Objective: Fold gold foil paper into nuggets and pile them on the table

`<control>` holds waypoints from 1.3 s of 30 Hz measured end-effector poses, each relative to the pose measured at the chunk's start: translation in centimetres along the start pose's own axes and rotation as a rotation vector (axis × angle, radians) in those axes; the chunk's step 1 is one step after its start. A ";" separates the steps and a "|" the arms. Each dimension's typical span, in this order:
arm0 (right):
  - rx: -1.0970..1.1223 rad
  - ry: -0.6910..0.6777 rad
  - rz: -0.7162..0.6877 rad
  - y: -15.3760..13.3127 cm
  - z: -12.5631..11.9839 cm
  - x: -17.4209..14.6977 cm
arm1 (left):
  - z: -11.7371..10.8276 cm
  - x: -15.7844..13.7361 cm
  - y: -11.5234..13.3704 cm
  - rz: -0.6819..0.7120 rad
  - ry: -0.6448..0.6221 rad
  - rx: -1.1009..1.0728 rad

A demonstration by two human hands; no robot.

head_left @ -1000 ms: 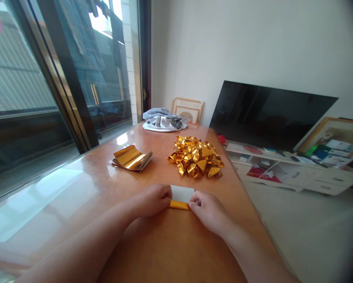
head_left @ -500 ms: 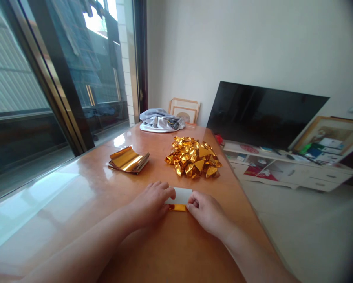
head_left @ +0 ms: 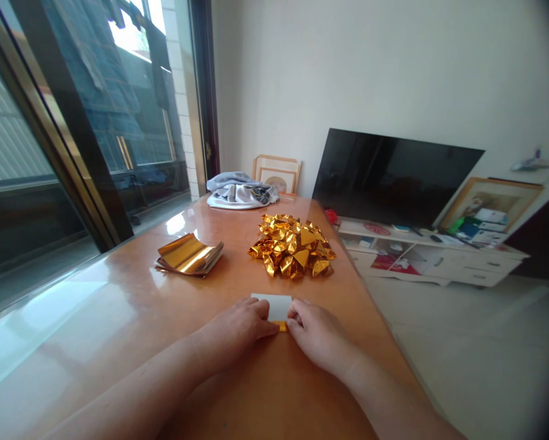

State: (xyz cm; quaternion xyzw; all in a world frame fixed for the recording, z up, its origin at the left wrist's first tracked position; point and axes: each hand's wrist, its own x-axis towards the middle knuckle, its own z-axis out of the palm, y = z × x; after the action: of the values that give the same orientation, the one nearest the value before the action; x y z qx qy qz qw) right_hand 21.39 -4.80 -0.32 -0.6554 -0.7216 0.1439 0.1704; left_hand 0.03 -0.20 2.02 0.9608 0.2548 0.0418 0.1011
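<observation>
A sheet of gold foil paper [head_left: 279,307] lies white side up on the table, its near edge folded over as a gold strip. My left hand [head_left: 240,325] is closed on the sheet's left part, its thumb pressing along the strip. At the right edge my right hand [head_left: 319,330] pinches the paper with curled fingers. Both hands hide parts of the sheet. Beyond them rises a pile of folded gold foil pieces [head_left: 297,241]. A stack of flat gold foil sheets [head_left: 187,253] sits to the left.
The glossy wooden table [head_left: 132,305] stretches away from me. Crumpled grey cloth [head_left: 240,190] rests at its far end beside a framed picture [head_left: 278,164]. A television [head_left: 388,174] and a low white cabinet [head_left: 480,269] stand along the wall; a glass door is at left.
My left thumb has slid right along the folded gold strip, covering more of it. My right hand stays at the sheet's right edge. The whole view has shifted slightly.
</observation>
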 end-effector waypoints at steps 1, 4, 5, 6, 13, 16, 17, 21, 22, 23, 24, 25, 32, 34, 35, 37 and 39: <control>-0.022 -0.006 0.015 0.1 -0.3 0.0 | 0.0 0.0 0.0 -0.001 0.000 0.001; -0.088 -0.014 0.065 0.0 -1.4 -0.4 | 0.1 0.1 0.0 -0.004 0.008 0.023; -0.111 -0.013 0.066 -0.2 -1.7 -0.6 | 0.1 0.1 -0.1 -0.002 0.009 0.032; -0.131 -0.012 0.050 -0.5 -2.0 -0.9 | 0.1 0.1 -0.1 0.004 0.008 0.039; -0.340 -0.161 -0.117 -3.8 -1.3 -3.4 | -0.1 0.1 0.0 0.042 0.016 0.077; -0.429 -0.204 -0.098 -4.3 -0.7 -3.8 | -0.2 0.1 0.1 0.022 0.005 0.063; -0.456 -0.212 -0.096 -4.2 -0.7 -3.9 | -0.2 0.2 0.2 0.010 0.000 0.058; -0.523 -0.219 -0.098 -4.0 -0.8 -4.1 | -0.2 0.2 0.4 -0.027 -0.011 0.073; -0.532 -0.226 -0.090 -4.1 -1.0 -4.1 | -0.1 0.2 0.5 -0.030 -0.012 0.082; -0.540 -0.239 -0.079 -4.2 -1.1 -4.1 | -0.1 0.2 0.6 -0.030 -0.014 0.090; -0.543 -0.257 -0.066 -4.4 -1.2 -4.1 | -0.2 0.1 0.7 -0.029 -0.018 0.095; -0.543 -0.278 -0.055 -4.6 -1.3 -4.0 | -0.2 0.1 0.9 -0.025 -0.025 0.098; -0.461 -0.273 -0.028 -4.8 -1.4 -3.7 | -0.8 0.0 2.0 -0.052 -0.058 0.114; -0.435 -0.246 -0.028 -4.4 -1.1 -3.7 | -1.0 0.1 2.4 -0.056 -0.063 0.129; -0.430 -0.239 -0.032 -4.3 -1.0 -3.7 | -1.1 0.1 2.5 -0.056 -0.065 0.135; -0.439 -0.241 -0.040 -4.2 -1.0 -3.8 | -1.1 0.1 2.6 -0.059 -0.059 0.144; -0.448 -0.254 -0.030 -4.3 -1.1 -3.8 | -1.1 -0.1 2.4 -0.061 -0.049 0.144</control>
State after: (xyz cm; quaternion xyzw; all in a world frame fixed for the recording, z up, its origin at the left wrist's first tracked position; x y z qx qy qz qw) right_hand 18.34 -9.06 2.26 -0.6426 -0.7608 0.0590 -0.0688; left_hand 0.98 -2.11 3.60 0.9580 0.2840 -0.0032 0.0390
